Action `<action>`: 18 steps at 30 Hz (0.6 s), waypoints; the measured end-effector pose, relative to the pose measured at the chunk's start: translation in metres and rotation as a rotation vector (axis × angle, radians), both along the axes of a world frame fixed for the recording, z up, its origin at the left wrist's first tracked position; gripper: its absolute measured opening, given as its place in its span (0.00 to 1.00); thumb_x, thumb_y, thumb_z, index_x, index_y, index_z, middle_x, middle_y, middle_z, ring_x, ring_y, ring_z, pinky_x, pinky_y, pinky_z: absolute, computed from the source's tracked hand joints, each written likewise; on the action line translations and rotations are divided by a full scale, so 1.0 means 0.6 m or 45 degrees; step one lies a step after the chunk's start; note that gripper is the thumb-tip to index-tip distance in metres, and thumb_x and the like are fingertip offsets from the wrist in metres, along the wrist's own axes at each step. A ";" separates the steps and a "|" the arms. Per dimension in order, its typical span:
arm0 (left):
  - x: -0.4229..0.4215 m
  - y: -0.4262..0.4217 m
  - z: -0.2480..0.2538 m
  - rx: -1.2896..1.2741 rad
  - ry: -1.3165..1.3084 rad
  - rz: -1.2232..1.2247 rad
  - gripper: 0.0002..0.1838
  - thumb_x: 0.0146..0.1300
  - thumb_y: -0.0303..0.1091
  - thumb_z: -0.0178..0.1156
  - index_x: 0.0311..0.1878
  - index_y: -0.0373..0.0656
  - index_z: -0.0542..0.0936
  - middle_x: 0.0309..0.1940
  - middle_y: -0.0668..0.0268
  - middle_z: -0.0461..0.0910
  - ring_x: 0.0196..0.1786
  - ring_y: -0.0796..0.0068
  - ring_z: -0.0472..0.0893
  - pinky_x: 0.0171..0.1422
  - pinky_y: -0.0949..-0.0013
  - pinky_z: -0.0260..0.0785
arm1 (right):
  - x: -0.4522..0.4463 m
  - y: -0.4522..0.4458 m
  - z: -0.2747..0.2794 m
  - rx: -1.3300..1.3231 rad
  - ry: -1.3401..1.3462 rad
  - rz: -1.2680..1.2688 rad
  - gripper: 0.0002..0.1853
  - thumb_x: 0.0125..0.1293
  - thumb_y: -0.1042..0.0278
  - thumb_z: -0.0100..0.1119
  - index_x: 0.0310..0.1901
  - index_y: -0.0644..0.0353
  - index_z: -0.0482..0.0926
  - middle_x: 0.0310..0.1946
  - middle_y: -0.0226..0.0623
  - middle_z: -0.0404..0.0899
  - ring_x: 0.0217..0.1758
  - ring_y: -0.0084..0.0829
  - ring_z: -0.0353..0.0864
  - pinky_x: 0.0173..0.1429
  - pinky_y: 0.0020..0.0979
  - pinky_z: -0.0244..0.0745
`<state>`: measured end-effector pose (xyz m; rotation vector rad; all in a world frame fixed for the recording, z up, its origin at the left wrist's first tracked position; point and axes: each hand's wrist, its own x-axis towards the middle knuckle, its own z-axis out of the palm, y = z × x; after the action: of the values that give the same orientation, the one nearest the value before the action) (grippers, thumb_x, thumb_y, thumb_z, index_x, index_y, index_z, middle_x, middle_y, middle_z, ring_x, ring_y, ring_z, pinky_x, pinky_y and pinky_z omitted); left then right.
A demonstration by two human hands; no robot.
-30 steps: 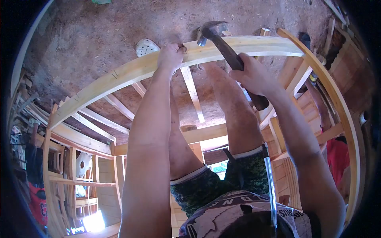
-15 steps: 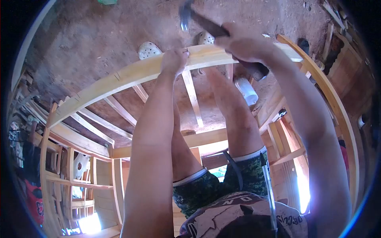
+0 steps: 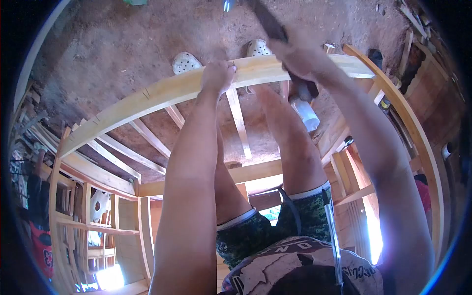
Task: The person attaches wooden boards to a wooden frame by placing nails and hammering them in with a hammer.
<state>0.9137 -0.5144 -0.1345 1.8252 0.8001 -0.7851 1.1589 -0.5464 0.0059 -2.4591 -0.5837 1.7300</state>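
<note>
My right hand (image 3: 302, 54) is wrapped round the dark handle of a hammer (image 3: 269, 20), whose head is raised at the top edge and partly out of view. On the pale wooden rail (image 3: 172, 92), my left hand (image 3: 218, 76) pinches a thin nail (image 3: 233, 64) near the middle of the rail. Other thin nails (image 3: 146, 93) stand in the rail further left. Slats (image 3: 238, 118) run from below the rail towards my body.
White perforated clogs (image 3: 186, 63) show beyond the rail. A translucent container (image 3: 306, 114) lies by my leg. Wooden frames (image 3: 98, 227) rise at the left, a curved beam (image 3: 413, 128) at the right. Red clothing (image 3: 42, 246) shows at the far left.
The hammer has risen from over the rail to the top edge, moving left as my right hand went up. My left hand stays at the rail. The container has come into sight.
</note>
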 end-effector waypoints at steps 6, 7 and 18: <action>0.003 0.006 0.011 -0.048 0.137 0.264 0.16 0.62 0.47 0.61 0.44 0.47 0.87 0.44 0.53 0.85 0.47 0.50 0.84 0.56 0.54 0.75 | 0.022 0.034 0.022 -0.108 0.261 0.370 0.20 0.64 0.56 0.55 0.43 0.68 0.80 0.25 0.45 0.81 0.28 0.36 0.83 0.37 0.39 0.76; 0.000 0.012 0.013 -0.056 0.149 0.263 0.16 0.62 0.47 0.61 0.44 0.47 0.87 0.44 0.53 0.85 0.47 0.50 0.84 0.56 0.54 0.75 | 0.022 0.035 0.020 -0.061 0.149 0.237 0.21 0.64 0.54 0.57 0.43 0.68 0.80 0.24 0.44 0.81 0.27 0.35 0.83 0.37 0.39 0.76; -0.083 0.107 0.010 -0.184 0.449 1.306 0.16 0.65 0.38 0.48 0.31 0.35 0.79 0.24 0.57 0.79 0.23 0.68 0.74 0.26 0.62 0.65 | 0.002 0.044 -0.008 0.000 0.273 0.387 0.23 0.64 0.52 0.55 0.45 0.67 0.80 0.29 0.49 0.81 0.30 0.38 0.83 0.38 0.40 0.77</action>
<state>0.8639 -0.4503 -0.1284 0.9228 1.6550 -0.4450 1.1602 -0.5201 0.0014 -2.2349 -0.9720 2.0645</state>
